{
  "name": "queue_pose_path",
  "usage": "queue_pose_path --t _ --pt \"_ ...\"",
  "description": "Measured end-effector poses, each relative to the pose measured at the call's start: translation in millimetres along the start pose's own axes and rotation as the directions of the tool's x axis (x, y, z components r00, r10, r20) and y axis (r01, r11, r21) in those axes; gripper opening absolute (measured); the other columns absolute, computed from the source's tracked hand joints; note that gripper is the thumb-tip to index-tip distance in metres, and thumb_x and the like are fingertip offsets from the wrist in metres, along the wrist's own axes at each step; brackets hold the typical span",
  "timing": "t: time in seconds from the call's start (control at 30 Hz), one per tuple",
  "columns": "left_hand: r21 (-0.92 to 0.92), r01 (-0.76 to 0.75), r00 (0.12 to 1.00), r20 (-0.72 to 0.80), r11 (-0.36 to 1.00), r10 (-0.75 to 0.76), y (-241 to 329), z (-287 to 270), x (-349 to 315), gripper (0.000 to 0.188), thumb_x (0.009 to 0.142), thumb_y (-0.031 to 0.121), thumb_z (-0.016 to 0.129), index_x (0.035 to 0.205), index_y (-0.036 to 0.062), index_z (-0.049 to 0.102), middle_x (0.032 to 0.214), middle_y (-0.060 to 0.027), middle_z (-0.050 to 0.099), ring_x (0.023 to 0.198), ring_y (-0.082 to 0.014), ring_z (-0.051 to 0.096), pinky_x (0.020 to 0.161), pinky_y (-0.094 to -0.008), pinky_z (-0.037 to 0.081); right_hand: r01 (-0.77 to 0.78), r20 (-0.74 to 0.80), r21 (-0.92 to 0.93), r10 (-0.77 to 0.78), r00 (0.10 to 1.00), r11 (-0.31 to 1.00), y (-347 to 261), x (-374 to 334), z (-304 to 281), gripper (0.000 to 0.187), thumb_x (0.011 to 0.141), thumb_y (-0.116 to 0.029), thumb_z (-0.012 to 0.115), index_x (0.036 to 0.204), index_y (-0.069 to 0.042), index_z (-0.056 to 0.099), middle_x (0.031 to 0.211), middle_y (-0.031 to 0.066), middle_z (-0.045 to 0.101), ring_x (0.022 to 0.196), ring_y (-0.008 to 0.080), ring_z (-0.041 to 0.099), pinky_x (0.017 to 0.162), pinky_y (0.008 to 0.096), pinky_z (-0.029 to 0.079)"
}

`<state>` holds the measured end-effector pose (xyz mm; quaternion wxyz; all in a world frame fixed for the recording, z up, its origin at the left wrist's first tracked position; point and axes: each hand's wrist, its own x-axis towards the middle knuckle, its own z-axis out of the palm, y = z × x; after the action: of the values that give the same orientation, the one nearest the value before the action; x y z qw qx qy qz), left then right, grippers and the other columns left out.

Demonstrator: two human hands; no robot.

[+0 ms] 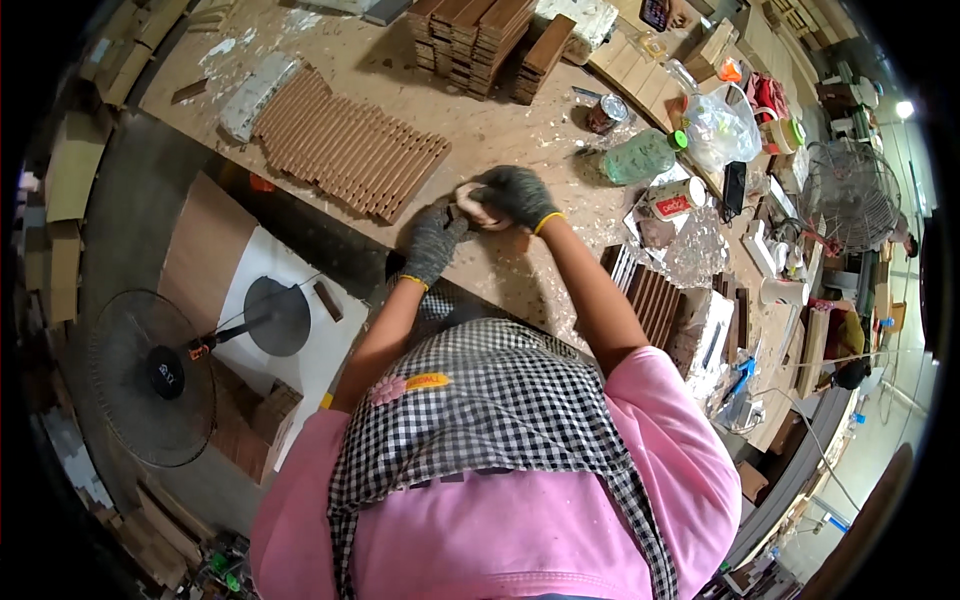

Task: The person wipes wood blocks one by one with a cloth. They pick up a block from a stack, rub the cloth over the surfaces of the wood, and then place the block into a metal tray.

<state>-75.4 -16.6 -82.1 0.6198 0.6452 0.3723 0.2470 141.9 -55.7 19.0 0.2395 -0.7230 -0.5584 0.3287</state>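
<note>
Both my hands wear dark grey knit gloves with yellow cuffs and meet at the near edge of the wooden workbench [560, 140]. Under the curled fingers of my right hand [517, 197] is a pale, rounded, cloth-like wad [478, 208]. My left hand [434, 243] is closed just left of it, its fingertips close to the wad; whatever it grips is hidden. To the left of my hands lies a row of brown wooden strips [350, 140], side by side, ending against a white-smeared block [258, 97].
Stacked brown wood pieces [470, 40] stand at the back. Rightward are a green-capped bottle [640, 158], an open can [607, 113], a paper cup [676, 199] and more dark strips [655, 300]. A pedestal fan [155, 375] stands left, beyond the bench edge.
</note>
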Motion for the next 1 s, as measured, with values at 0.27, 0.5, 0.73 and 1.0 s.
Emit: queue_pose_path --t 0.27,0.5,0.73,1.0 --pt "-0.019 0.054 0.996 0.077 0.998 -0.053 44 4 -1 0.036 0.087 0.014 0.072 0.116 -0.0048 0.061 0.101 -0.0146 0.068 0.089 -0.0219 0.064 0.08 -0.0368 0.054 0.187 -0.072 -0.469 -0.249 0.966 0.863 -9 -14 -1 0.037 0.078 -0.051 0.069 0.092 -0.018 0.078 0.093 0.0118 0.073 0.094 0.0324 0.067 0.104 0.0443 0.041" --pt "0.259 0.034 0.999 -0.03 0.965 -0.027 51 5 -5 0.024 0.09 0.003 0.062 0.111 -0.0066 0.06 0.103 -0.0221 0.068 0.09 -0.0323 0.07 0.076 -0.0367 0.058 0.08 -0.226 -0.6 -0.265 0.938 0.796 -40 -33 16 0.034 0.085 -0.045 0.057 0.08 -0.016 0.073 0.088 0.0139 0.068 0.095 0.0334 0.062 0.093 0.0462 0.042" --pt "-0.348 0.313 0.95 0.106 0.884 -0.295 74 12 -3 0.041 0.096 0.0 0.059 0.134 -0.0065 0.045 0.115 -0.0197 0.064 0.096 -0.0262 0.07 0.081 -0.0353 0.062 -0.169 -0.728 -0.228 -0.053 0.683 0.959 86 -27 -24 0.022 0.092 -0.029 0.062 0.091 -0.008 0.07 0.089 0.018 0.063 0.093 0.0381 0.058 0.083 0.0483 0.047" --pt "-0.646 0.483 0.818 0.091 0.591 -0.569 59 20 17 0.046 0.102 0.02 0.053 0.141 -0.0026 0.047 0.127 -0.0222 0.059 0.094 -0.03 0.069 0.082 -0.0393 0.063 0.107 -0.319 -0.607 -0.364 0.875 0.787 -22 -82 62 0.05 0.088 -0.031 0.062 0.13 -0.004 0.057 0.142 0.0186 0.053 0.13 0.0383 0.049 0.107 0.0587 0.034"
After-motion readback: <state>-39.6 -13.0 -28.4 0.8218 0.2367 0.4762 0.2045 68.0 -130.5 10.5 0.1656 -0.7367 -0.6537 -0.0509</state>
